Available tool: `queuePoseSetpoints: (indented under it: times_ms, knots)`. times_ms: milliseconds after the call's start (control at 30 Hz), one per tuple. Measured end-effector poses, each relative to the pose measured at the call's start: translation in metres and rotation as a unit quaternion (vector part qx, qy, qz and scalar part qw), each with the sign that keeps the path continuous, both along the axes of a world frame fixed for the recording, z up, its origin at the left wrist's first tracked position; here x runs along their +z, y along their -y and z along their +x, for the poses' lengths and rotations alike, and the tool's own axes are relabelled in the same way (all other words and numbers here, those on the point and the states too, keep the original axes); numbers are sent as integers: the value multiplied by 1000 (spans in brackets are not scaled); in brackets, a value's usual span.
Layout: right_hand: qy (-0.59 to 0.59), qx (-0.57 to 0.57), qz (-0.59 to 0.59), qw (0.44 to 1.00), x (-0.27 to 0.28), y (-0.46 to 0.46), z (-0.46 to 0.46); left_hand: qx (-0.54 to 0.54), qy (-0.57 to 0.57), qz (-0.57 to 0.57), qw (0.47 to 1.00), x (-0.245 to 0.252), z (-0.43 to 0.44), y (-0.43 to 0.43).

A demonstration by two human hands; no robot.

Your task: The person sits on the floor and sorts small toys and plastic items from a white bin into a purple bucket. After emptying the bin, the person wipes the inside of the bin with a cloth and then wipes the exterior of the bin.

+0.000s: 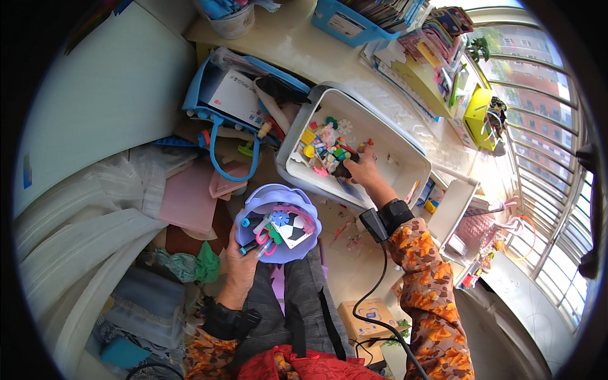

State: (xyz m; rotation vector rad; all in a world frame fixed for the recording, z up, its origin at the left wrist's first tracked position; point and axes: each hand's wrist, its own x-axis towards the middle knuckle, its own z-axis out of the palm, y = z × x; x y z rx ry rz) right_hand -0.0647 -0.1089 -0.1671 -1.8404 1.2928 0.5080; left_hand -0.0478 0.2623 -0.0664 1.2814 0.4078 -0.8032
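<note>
My left hand [240, 270] grips the side of a purple plastic bucket [256, 194] with a wavy rim, held over my lap. Inside it are pink-handled scissors [265, 241], a blue flower-shaped piece [280, 217], a black-and-white card [295, 232] and several pens or markers. My right hand [365, 168] reaches into a white and grey plastic bin [403, 147], its fingers at a dark object [346, 167] that they partly hide; whether they grip it is unclear. Colourful small toys and beads [327, 147] lie beside those fingers, at the bin's left end.
A blue fabric bag [194, 90] holding boxes stands left of the bin. Behind are a blue basket of books [327, 19] and a yellow box [477, 116]. A white rolling cart [451, 209] is at right. Small scraps and a cardboard box [365, 318] lie on the floor; a cable hangs from my right wrist.
</note>
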Motion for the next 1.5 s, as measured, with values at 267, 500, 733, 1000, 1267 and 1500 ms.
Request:
queuePoseSetpoints:
  times_ms: [267, 500, 733, 1000, 1267, 1500]
  knots:
    - [64, 182, 9, 981, 17, -8, 30, -1, -21, -1, 1000, -2, -3, -1]
    - [152, 378, -148, 901, 46, 5, 51, 13, -45, -11, 999, -1, -5, 1]
    - [146, 658, -229, 703, 37, -12, 79, 4, -34, 0, 999, -1, -3, 9]
    - [132, 631, -216, 733, 38, -21, 73, 11, -31, -12, 999, -3, -5, 15]
    - [148, 680, -199, 690, 33, -19, 80, 6, -36, 2, 999, -2, -4, 16]
    - [176, 655, -209, 704, 29, -24, 65, 4, -35, -4, 999, 4, 2, 19]
